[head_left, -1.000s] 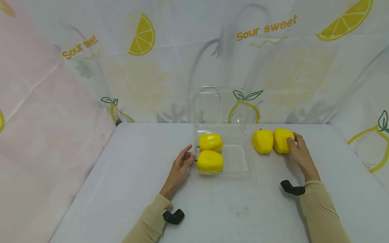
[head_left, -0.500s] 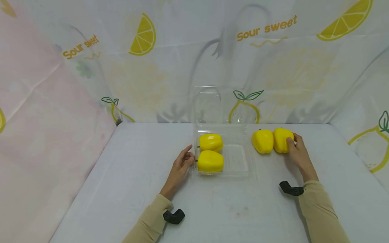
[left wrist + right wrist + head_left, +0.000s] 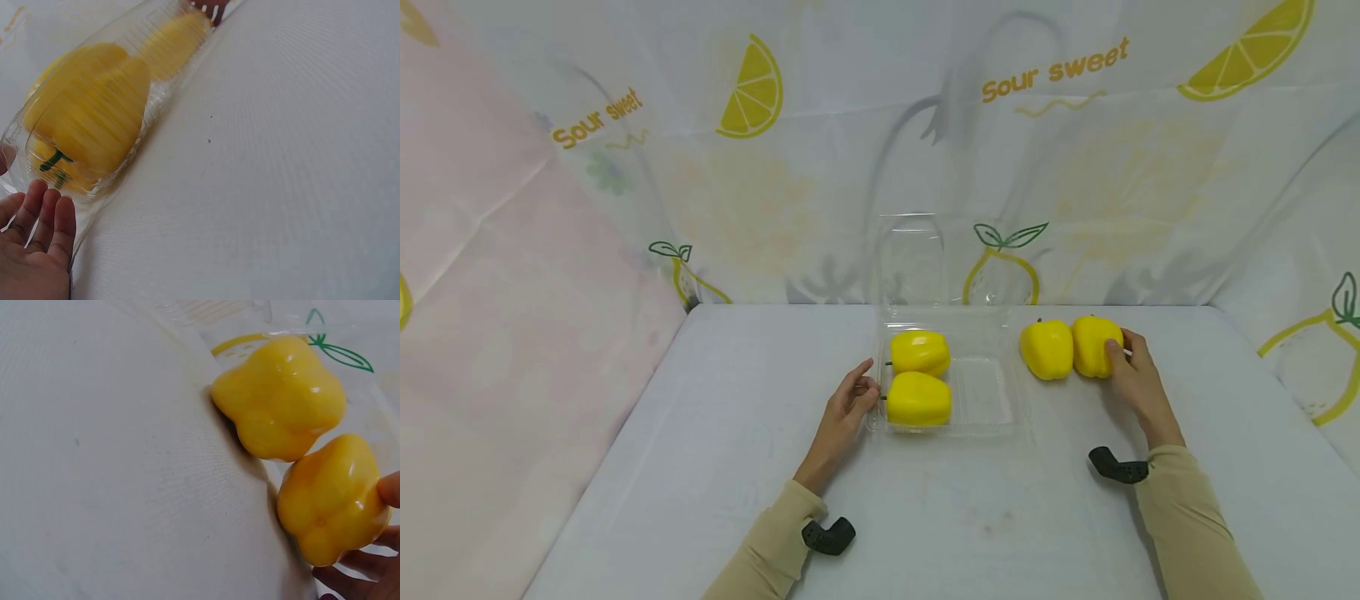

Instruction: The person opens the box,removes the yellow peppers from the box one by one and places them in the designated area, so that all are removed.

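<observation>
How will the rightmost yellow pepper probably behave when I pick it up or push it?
The rightmost yellow pepper has smooth, glossy skin, so it may slip in the right grip. Its blocky, lobed shape suggests it would rock or tip rather than roll freely. Pushed left, it would likely nudge the neighbouring pepper right beside it.

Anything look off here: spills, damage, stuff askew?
Only some faint brownish spots on the white tablecloth, in front of the open clear container; they stand out as possible stains, cause unclear. No spill visible, and the four yellow peppers show no obvious damage.
</observation>
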Available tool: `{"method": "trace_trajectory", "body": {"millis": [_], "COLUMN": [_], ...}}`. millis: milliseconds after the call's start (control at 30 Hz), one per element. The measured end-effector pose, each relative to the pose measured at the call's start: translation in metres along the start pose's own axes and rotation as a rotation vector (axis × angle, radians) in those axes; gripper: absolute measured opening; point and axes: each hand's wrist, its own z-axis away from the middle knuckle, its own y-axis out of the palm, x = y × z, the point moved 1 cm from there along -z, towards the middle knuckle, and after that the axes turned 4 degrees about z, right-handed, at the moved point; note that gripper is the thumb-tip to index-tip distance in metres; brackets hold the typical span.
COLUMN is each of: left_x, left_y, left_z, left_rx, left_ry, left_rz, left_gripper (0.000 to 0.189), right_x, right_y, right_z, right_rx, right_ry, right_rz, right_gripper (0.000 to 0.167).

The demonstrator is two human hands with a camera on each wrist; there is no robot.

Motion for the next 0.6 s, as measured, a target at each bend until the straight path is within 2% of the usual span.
{"method": "trace_trajectory", "body": {"millis": [167, 467, 600], "left_x": [0.020, 0.024, 0.024], "left_y": [0.000, -0.001, -0.001], "left_z": [-0.004, -0.004, -0.004], "left_rx": [-0.021, -0.021, -0.018], "left_ry": [0.007, 0.057, 0.051], "left_rz": [0.014, 0.010, 0.023], "left_gripper": [0.047, 0.049, 0.048], "right_x": [0.000, 0.000, 0.000], "right_y": [0.000, -0.001, -0.002], "right_z": [0.000, 0.001, 0.000], "right_rx": [0.001, 0.007, 0.005], "right_ry": [0.007, 0.024, 0.031], "right_rz": [0.002, 0.018, 0.023], "right_gripper": [0.071, 0.072, 0.072]}}
